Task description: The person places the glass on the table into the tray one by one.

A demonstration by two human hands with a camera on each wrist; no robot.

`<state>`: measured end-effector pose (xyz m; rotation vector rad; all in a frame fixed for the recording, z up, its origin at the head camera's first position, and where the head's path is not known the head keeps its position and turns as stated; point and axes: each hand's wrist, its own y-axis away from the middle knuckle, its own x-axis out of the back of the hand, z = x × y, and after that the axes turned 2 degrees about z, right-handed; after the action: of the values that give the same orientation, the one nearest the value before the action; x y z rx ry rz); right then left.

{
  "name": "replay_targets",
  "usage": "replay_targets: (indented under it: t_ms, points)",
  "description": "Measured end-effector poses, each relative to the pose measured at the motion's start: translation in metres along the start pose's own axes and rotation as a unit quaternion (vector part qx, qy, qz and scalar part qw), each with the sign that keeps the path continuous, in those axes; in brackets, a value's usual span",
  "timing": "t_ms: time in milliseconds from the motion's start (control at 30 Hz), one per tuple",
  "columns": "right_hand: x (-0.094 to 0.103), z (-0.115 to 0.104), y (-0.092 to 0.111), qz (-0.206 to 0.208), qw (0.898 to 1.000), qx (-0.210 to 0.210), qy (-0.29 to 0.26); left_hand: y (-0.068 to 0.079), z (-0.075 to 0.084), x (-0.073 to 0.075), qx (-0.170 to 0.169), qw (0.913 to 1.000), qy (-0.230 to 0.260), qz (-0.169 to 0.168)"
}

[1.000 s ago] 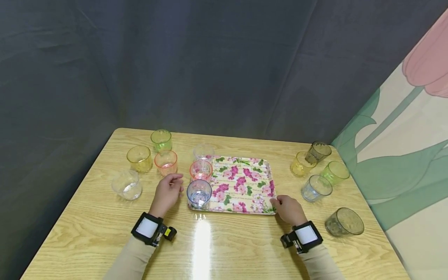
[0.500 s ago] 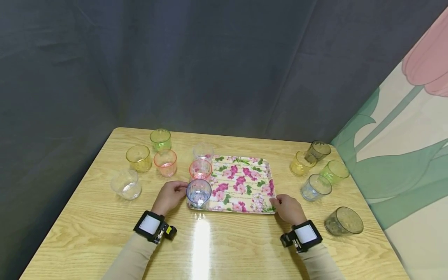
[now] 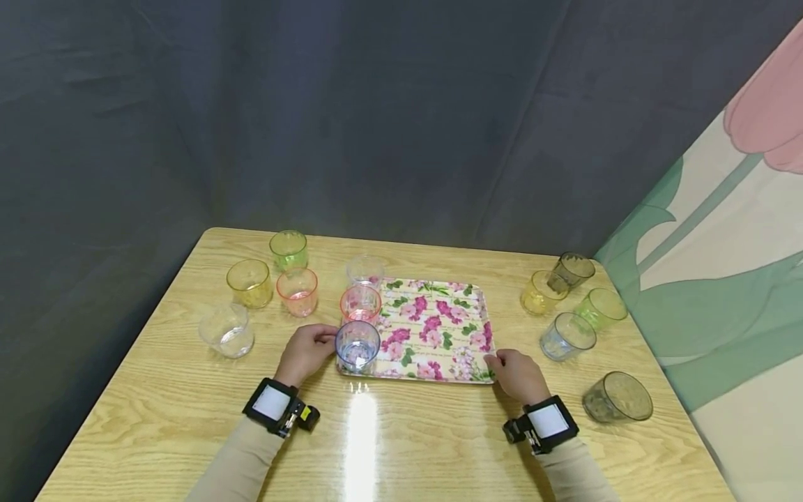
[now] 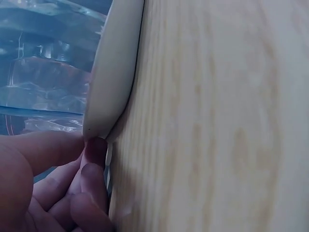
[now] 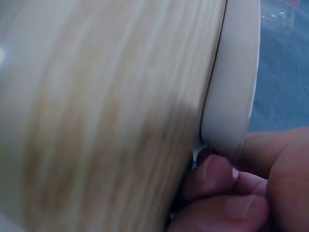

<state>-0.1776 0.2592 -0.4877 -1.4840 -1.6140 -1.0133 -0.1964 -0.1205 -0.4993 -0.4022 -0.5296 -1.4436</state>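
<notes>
A floral tray (image 3: 433, 341) lies on the table. Along its left side stand a clear cup (image 3: 365, 270), a red-rimmed cup (image 3: 360, 305) and a blue cup (image 3: 357, 346). At the left edge, my left hand (image 3: 305, 354) pinches the tray's rim beside the blue cup. The left wrist view shows that thumb above and the fingertips beneath the pale rim (image 4: 113, 63). My right hand (image 3: 517, 375) grips the tray near its front right corner. In the right wrist view its curled fingers are under the rim (image 5: 234, 72), with the thumb on the other side.
Left of the tray stand a green cup (image 3: 289, 252), a yellow cup (image 3: 249, 285), a pink cup (image 3: 297, 293) and a clear cup (image 3: 227, 332). To the right are several more cups, including a grey one (image 3: 617, 397) near the front. A dark curtain (image 3: 401, 125) hangs behind.
My left hand has come right and slightly nearer, from beside the pink cup to the tray's left edge, and has taken hold of it. The right hand and the cups have stayed in place.
</notes>
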Motion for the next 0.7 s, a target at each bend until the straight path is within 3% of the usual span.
replay_targets:
  t_ms: [500, 700]
  points:
    - [0.005, -0.003, 0.003, -0.004, 1.000, -0.029, -0.012, 0.000, 0.002, 0.000, 0.008, 1.0000, -0.004, 0.003]
    - [0.019, -0.007, 0.012, 0.035, 0.999, -0.036, -0.021, 0.001, 0.002, 0.000, 0.016, 0.9998, -0.005, 0.002]
